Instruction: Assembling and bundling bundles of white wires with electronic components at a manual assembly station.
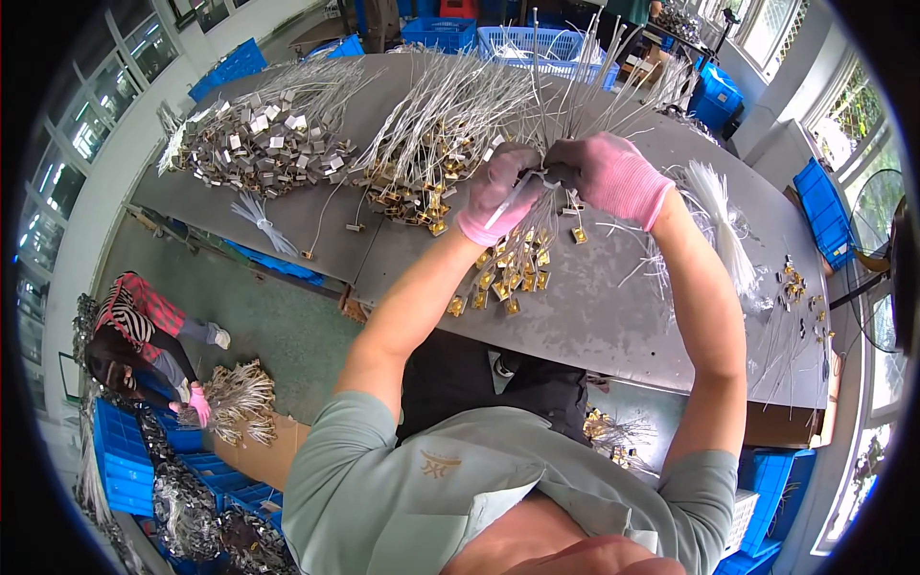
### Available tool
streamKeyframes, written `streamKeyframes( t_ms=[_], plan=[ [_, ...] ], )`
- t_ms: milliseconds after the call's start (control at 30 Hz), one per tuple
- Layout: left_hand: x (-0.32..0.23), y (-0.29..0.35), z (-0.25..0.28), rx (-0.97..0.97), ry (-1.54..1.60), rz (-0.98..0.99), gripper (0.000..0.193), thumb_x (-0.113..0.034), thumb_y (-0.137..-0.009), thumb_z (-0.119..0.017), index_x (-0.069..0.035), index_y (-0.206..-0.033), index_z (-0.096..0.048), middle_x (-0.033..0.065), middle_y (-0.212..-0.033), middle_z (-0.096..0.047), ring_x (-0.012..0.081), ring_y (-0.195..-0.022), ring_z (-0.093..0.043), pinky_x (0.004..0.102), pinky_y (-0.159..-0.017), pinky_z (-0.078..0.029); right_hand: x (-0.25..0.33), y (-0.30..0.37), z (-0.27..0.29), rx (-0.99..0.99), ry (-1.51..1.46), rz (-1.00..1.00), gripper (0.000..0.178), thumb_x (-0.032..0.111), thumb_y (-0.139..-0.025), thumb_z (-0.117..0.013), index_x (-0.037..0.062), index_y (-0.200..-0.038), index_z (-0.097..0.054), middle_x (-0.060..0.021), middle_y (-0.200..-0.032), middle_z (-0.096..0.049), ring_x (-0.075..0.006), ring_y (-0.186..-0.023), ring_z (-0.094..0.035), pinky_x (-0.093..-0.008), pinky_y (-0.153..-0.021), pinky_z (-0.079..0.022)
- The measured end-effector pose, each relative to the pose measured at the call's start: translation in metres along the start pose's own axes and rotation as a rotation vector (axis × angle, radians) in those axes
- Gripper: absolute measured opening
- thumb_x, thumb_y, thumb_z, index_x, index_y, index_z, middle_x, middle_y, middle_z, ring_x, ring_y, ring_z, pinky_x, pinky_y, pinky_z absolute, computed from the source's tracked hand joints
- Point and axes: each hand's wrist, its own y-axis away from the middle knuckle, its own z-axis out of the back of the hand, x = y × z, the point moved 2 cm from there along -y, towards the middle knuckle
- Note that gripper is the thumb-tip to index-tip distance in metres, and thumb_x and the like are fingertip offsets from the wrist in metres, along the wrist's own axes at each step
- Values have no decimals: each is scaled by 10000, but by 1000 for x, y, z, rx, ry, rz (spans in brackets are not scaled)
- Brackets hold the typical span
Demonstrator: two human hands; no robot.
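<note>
My left hand (503,187) and my right hand (609,172), in pink gloves with greyed fingers, meet at the neck of a bundle of wired parts (513,273). Both are closed there. Grey-white wires fan upward beyond my fingers, while square brass-coloured metal ends hang toward me, over the table. A white cable tie (508,203) runs slantwise across my left hand to the bundle's neck. My fingers hide how the tie sits around the wires. Just left of the bundle is a pile of similar wired brass parts (412,196).
On the grey table (594,316) lie a heap of silvery wired parts (268,149), a small bundle of ties (264,222), a large white bundle of ties (719,220) and loose parts (791,283). Blue crates (441,34) stand behind. A person (144,321) bends over bundles (235,398) at lower left.
</note>
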Motion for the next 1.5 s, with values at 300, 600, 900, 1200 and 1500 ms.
streamKeyframes(
  t_ms=[300,600,900,1200,1500],
  plan=[
    [12,-16,14,288,-238,-123,81,-120,-792,-675,-64,-842,-642,45,-873,-641,213,-733,-639,315,-649,-511,0,30,-11,-374,134,-51,62,139,-789,-618,81,-798,-598,-152,-642,-574,-359,-599,-587,-454,-552,-464],
    [13,27,5,-279,1425,1309,273,-356,-944,-541,-102,-917,-636,17,-656,-610,96,-485,-485,226,-449,-388,31,58,-45,-634,-324,88,135,-88,-774,-564,-11,-880,-594,-179,-1033,-635,-269,-786,-654,-331,-668,-531],
    [-12,-37,21,121,630,1172,406,-303,-963,-422,-118,-601,-428,-12,-512,-366,95,-382,-271,269,-376,-205,19,36,-6,-231,-175,-25,69,21,-848,-526,41,-904,-561,-164,-770,-600,-332,-646,-616,-407,-600,-489],
    [-18,7,25,304,95,591,554,-549,-915,-498,-18,-805,-611,84,-638,-585,217,-619,-590,339,-581,-452,-1,63,-38,-392,-534,-207,60,-22,-878,-487,-6,-854,-540,-105,-728,-567,-204,-629,-525,-318,-621,-463],
    [-50,-5,-4,363,63,254,179,1,-723,-641,-41,-897,-632,137,-907,-656,282,-790,-658,358,-684,-527,45,53,8,-406,23,239,197,89,-788,-619,25,-963,-556,-155,-1092,-590,-304,-702,-649,-373,-590,-531]
  ],
)
